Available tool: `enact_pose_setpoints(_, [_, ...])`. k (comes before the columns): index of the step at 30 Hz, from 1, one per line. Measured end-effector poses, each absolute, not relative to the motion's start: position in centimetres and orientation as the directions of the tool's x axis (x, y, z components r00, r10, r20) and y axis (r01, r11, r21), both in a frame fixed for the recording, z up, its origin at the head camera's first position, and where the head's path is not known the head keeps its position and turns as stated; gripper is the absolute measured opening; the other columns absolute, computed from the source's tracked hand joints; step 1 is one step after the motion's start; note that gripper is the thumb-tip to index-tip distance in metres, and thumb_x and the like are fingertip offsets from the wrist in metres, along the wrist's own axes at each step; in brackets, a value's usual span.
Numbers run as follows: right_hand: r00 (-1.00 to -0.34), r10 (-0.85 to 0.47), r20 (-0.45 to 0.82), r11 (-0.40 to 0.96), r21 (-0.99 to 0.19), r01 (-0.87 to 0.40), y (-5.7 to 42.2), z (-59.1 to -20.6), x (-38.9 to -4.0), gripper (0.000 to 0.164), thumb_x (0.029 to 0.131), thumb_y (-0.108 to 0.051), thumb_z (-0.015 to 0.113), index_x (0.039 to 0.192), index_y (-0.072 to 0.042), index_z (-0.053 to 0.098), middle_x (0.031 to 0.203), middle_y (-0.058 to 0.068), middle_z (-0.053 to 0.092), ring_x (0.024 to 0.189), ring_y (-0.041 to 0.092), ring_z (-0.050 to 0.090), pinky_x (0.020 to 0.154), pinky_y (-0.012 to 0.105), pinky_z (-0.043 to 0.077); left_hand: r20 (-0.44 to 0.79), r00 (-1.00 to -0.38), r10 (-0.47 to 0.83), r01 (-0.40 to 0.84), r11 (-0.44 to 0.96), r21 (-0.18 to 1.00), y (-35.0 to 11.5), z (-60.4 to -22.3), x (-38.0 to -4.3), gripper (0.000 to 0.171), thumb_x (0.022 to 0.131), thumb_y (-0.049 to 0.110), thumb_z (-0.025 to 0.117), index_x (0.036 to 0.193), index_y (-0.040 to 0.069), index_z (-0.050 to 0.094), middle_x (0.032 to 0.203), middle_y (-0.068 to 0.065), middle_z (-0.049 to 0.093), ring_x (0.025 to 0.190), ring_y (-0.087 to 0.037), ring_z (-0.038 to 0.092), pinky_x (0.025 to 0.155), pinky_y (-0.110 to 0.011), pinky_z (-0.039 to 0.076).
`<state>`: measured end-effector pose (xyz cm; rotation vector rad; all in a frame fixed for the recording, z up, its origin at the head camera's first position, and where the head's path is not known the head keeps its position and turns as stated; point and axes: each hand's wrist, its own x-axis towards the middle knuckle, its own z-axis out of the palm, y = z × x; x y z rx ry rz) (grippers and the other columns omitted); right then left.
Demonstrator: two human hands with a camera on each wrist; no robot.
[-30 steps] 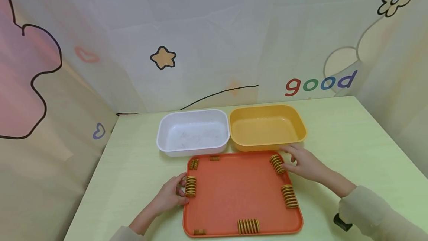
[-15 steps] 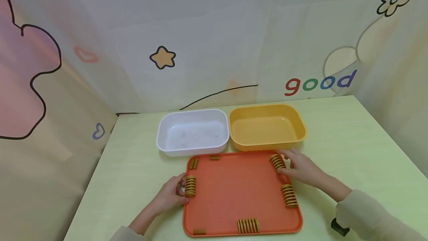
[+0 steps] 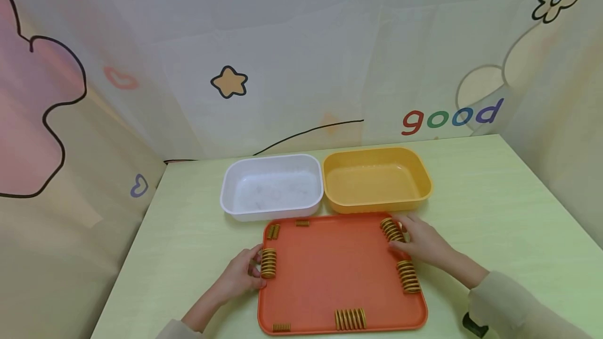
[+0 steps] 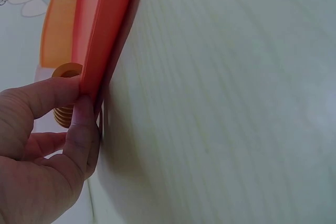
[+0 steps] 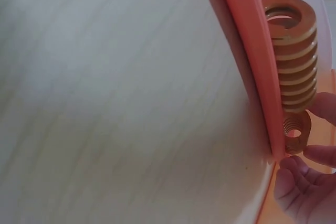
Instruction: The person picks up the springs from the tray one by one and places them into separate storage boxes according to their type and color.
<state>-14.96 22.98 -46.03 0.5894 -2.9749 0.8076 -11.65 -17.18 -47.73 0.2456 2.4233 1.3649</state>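
Metal coil springs, large and small, lie along the rim of an orange-red tray point(image 3: 334, 276). My left hand point(image 3: 240, 273) pinches the tray's left rim beside a large gold spring point(image 3: 268, 263); in the left wrist view its fingers point(image 4: 79, 135) meet at the tray edge. At the far right corner, my right hand point(image 3: 424, 239) has its thumb and fingers around another large spring point(image 3: 391, 229), which rests on the tray. The right wrist view shows that spring point(image 5: 297, 132) between two fingers, beyond a nearer large spring point(image 5: 294, 51).
A white bin point(image 3: 270, 211) and a yellow bin point(image 3: 377, 205) stand side by side behind the tray. Another large spring point(image 3: 349, 319) lies at the tray's front, with small springs point(image 3: 281, 327) nearby and at the far left corner. A patterned curtain point(image 3: 301, 56) hangs behind the table point(image 3: 490, 192).
My right hand has shifted slightly toward me and left, its thumb coming over the tray beside the corner spring, which has turned slightly. My left hand keeps its place.
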Motion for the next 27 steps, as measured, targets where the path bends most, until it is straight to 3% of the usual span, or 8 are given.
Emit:
enact_pose_setpoints(9, [-0.935, -0.342, 0.097, 0.819, -0.457, -0.347, 22.5, -45.95, -14.85, 0.058, 0.074, -0.022, 0.069, 0.12, 0.006, 0.047, 0.106, 0.02, 0.056, 0.091, 0.032, 0.056, 0.076, 0.046, 0.046, -0.213, -0.924, 0.319, -0.023, 0.507, 0.861, -17.18, -47.66, -11.63, 0.082, 0.062, -0.01, 0.071, 0.133, -0.008, 0.03, 0.098, -0.014, 0.045, 0.072, -0.016, 0.049, 0.057, -0.017, 0.043])
enact_pose_setpoints(27, [-0.941, -0.326, 0.092, 0.827, -0.455, -0.331, 22.22, -46.37, -15.04, 0.047, 0.073, -0.015, 0.069, 0.112, 0.004, 0.052, 0.103, 0.018, 0.058, 0.091, 0.03, 0.056, 0.076, 0.045, 0.046, -0.207, -0.92, 0.334, -0.006, 0.516, 0.857, -17.29, -47.82, -11.65, 0.081, 0.063, -0.009, 0.07, 0.133, -0.007, 0.029, 0.098, -0.014, 0.045, 0.072, -0.015, 0.049, 0.058, -0.017, 0.044])
